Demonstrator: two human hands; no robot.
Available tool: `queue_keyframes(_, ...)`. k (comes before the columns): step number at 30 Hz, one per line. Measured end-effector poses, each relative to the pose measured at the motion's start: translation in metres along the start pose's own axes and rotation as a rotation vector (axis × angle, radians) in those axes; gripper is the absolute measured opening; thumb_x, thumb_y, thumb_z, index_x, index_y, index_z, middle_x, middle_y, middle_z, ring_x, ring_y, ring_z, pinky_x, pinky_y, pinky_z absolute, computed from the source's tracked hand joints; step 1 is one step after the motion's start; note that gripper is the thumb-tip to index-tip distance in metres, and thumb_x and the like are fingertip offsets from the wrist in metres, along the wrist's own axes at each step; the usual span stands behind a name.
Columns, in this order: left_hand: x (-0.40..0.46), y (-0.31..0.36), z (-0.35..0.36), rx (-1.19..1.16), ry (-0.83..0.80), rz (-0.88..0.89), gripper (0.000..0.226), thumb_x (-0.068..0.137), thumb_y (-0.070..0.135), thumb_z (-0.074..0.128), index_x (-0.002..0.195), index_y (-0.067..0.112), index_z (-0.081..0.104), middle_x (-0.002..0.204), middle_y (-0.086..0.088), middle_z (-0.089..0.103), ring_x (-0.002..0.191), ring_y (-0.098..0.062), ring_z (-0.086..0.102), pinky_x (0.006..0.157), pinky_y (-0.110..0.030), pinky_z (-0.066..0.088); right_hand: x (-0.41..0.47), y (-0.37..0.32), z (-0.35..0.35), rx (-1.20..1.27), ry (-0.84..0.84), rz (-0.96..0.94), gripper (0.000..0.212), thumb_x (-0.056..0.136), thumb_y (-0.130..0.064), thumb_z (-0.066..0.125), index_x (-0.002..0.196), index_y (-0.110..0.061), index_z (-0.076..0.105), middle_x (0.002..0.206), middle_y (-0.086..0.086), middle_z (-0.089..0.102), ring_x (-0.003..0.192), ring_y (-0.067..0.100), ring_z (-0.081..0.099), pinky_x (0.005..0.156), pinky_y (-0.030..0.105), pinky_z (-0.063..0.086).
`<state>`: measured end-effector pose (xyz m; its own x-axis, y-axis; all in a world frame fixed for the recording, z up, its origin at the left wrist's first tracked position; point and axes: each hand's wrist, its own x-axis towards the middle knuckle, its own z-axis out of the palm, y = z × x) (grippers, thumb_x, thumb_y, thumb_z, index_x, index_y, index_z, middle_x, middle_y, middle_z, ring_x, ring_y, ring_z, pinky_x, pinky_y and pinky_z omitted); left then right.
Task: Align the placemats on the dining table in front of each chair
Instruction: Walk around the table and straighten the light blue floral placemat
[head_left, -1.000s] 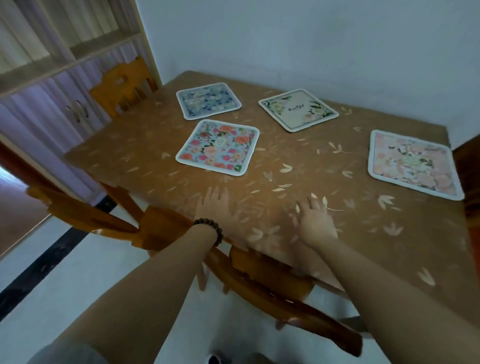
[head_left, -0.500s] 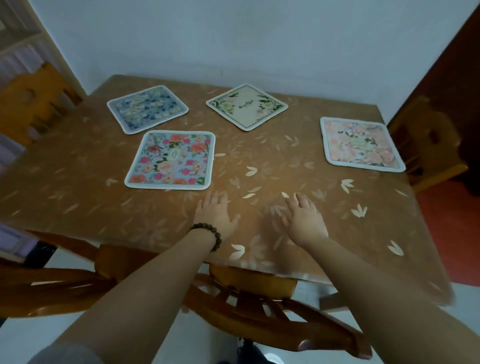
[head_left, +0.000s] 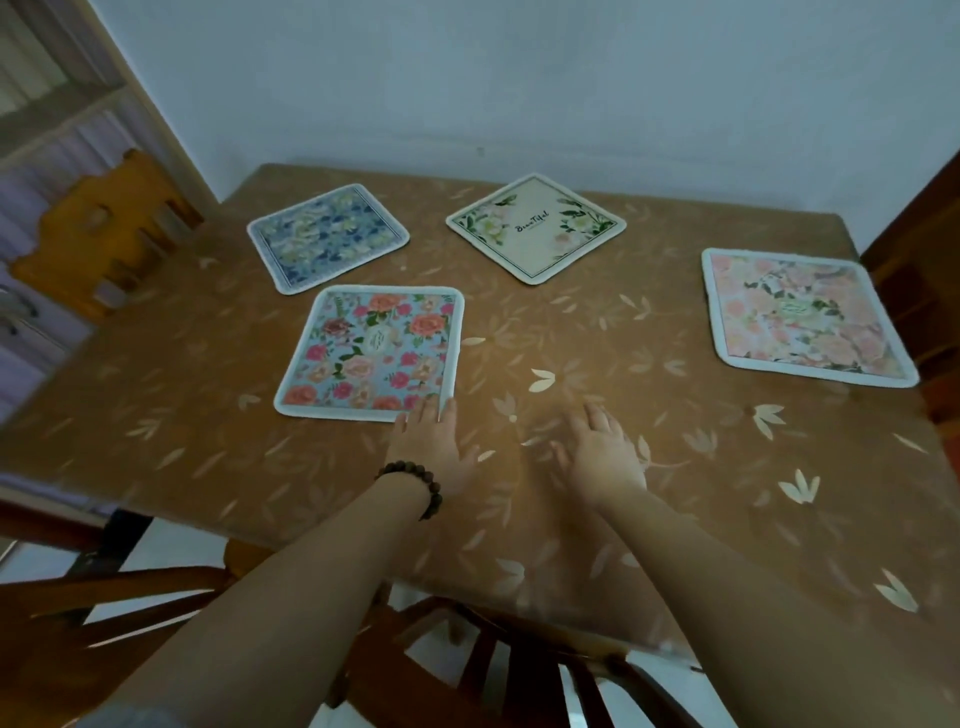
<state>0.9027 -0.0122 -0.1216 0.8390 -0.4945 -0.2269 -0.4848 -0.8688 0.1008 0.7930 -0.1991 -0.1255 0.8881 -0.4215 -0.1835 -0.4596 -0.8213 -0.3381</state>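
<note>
Several square placemats lie on the brown leaf-patterned table (head_left: 597, 332). A light blue mat with red and pink roses (head_left: 371, 351) sits at centre left, a blue floral mat (head_left: 327, 236) behind it, a cream mat with green leaves (head_left: 535, 226) turned like a diamond at the back, and a pink floral mat (head_left: 800, 317) at the right. My left hand (head_left: 434, 449), with a bead bracelet on the wrist, lies flat, its fingertips touching the near right corner of the rose mat. My right hand (head_left: 605, 454) rests flat on bare table, holding nothing.
A wooden chair back (head_left: 519, 660) stands at the near edge below my arms. Another chair (head_left: 98, 234) is at the left side, and a dark chair (head_left: 919, 291) at the right. A white wall runs behind the table, shelving at far left.
Both hands slid forward over the table. My left fingertips now reach the rose mat's near right corner. The view shifted and tilted slightly.
</note>
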Motion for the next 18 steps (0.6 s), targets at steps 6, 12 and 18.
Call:
queue_keyframes(6, 0.023, -0.063, 0.010, -0.015, 0.042, -0.038, 0.070, 0.089, 0.052, 0.044, 0.145, 0.016, 0.025, 0.152, -0.010, 0.029, 0.142, -0.029, 0.018, 0.116, -0.046, 0.018, 0.035, -0.046, 0.031, 0.026, -0.032, -0.040, 0.055, 0.095, -0.041, 0.042, 0.145, -0.023, 0.030, 0.155, 0.010, 0.022, 0.143, 0.028, 0.015, 0.115, 0.042, 0.018)
queue_keyframes(12, 0.054, -0.147, 0.018, -0.029, -0.007, -0.085, 0.083, 0.085, 0.063, 0.044, 0.150, 0.019, 0.014, 0.157, -0.012, 0.016, 0.145, -0.029, 0.011, 0.117, -0.044, 0.013, 0.070, -0.109, 0.068, 0.090, -0.077, -0.011, 0.052, 0.093, -0.040, 0.046, 0.140, -0.022, 0.037, 0.155, 0.009, 0.023, 0.143, 0.030, 0.016, 0.115, 0.044, 0.020)
queue_keyframes(18, 0.083, -0.228, 0.021, -0.073, -0.062, -0.230, 0.104, 0.077, 0.071, 0.051, 0.151, 0.019, 0.000, 0.158, -0.018, 0.005, 0.145, -0.034, 0.005, 0.117, -0.046, 0.013, 0.107, -0.152, 0.093, 0.148, -0.141, 0.075, 0.060, 0.093, -0.043, 0.047, 0.146, -0.026, 0.025, 0.157, 0.009, 0.016, 0.143, 0.031, 0.013, 0.114, 0.045, 0.023)
